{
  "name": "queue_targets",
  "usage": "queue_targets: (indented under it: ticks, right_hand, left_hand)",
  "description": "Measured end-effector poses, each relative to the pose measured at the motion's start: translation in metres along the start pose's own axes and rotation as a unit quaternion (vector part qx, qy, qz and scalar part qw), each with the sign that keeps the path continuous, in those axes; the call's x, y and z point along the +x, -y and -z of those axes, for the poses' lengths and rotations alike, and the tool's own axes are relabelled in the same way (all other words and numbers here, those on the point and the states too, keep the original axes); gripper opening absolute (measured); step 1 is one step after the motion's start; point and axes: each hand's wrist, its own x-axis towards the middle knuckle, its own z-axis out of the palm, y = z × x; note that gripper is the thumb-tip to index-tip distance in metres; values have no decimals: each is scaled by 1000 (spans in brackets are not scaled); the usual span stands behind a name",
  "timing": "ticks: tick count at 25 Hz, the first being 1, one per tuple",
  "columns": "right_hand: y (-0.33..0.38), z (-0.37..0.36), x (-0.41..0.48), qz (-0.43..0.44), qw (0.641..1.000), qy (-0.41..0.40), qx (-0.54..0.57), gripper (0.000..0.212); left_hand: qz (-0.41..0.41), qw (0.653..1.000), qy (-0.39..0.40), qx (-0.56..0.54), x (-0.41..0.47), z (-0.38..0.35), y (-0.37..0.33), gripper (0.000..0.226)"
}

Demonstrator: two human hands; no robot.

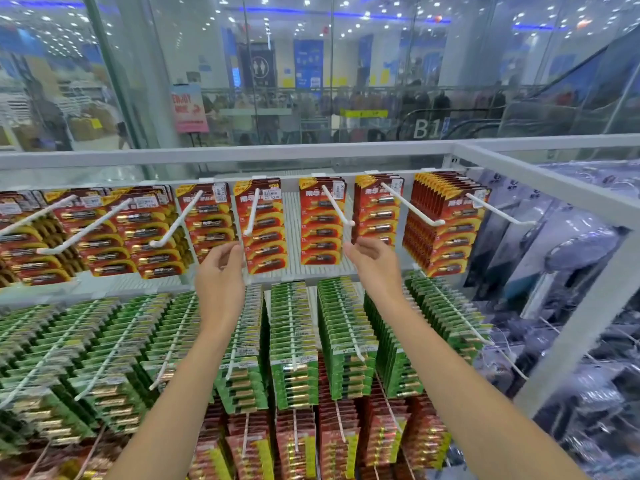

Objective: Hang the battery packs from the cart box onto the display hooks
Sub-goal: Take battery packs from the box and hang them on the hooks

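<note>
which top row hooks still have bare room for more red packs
Most room: the top-row hooks between the left hand and right hand, few red packs behind long bare prongs. Crowded: the green packs below, filling their hooks nearly to the tips.

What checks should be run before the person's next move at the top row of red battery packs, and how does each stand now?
1. Pack in hand ready to hang: cannot tell; left hand touches the edge of a red pack already on the display.
2. Right hand free: ok, fingers relaxed, holding nothing.
3. Hook tip reachable: ok, it sticks out bare above the left hand.
4. Room on the top-row hooks: ok, long bare lengths show.
5. Cart box within sight: not ok, not in view.
</note>
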Motion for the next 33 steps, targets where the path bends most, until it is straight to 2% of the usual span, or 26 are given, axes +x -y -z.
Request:
queue_targets:
  ticks: [2,6,14,18,25,29,31,33]
  right_hand:
    - [-6,24,-30,19,1000,13,-11,45]
    - [-37,83,-98,-9,1000,22,-12,36]
    - [-148,228,-217,-133,984,-101,-54,35]
    - [-202,307,-271,-212,960,-149,-110,27]
    - [-279,420,-345,-364,898,-220,-111,37]
    - [-310,455,-366,-412,879,-220,-100,39]
    - [-320,464,-370,-425,876,-208,-95,41]
    - [-326,471,-370,-432,874,-191,-109,43]
  left_hand:
    - [8,1000,20,-6,-33,5,7,32]
    - [53,995,74,-28,-110,-3,18,26]
    - [179,960,209,-51,-261,-82,60,21]
    - [222,923,315,7,-347,-137,79,19]
    - [263,838,470,90,-480,-240,101,18]
    - [232,804,513,190,-538,-313,120,21]
    - [222,788,507,269,-555,-342,136,17]
    - [225,775,489,332,-568,-366,153,27]
